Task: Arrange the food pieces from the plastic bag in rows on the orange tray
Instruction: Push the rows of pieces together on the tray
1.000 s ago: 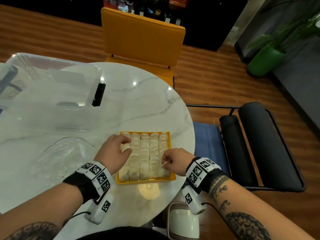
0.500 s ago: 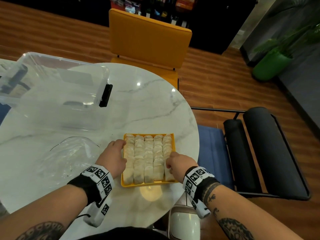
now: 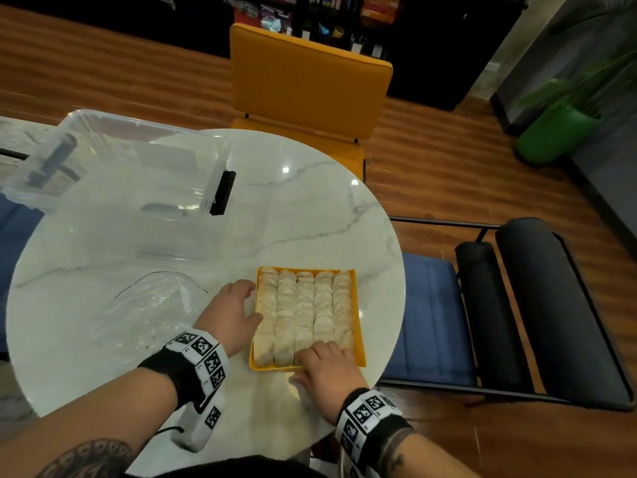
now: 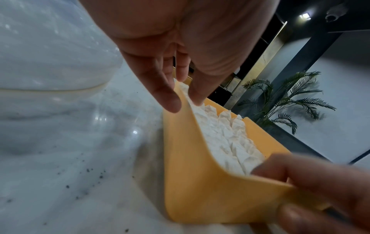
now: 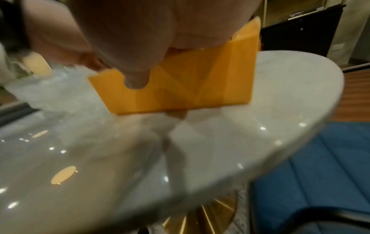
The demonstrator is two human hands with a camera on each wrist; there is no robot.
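An orange tray (image 3: 360, 334) sits near the right edge of the round marble table (image 3: 293, 208), filled with pale food pieces (image 3: 306, 305) in tight rows. My left hand (image 3: 238, 310) pinches the tray's left wall (image 4: 190, 174), thumb inside against the food pieces (image 4: 226, 134) and a finger outside. At the near wall, my right hand (image 3: 324, 365) grips the tray with fingers over the front pieces and the thumb (image 5: 136, 77) on the outer face (image 5: 180, 88). The clear plastic bag (image 3: 148, 312) lies crumpled left of the tray.
A large clear storage box (image 3: 131, 188) with a black latch stands at the back left. An orange chair (image 3: 310, 81) is behind the table, and a blue cushion (image 3: 431, 322) and black padded chair (image 3: 534, 305) lie to the right. The table's rim (image 3: 400, 305) runs close to the tray.
My left hand came off the food pieces to the tray's left wall. My right hand moved from the tray's right side to its near wall.
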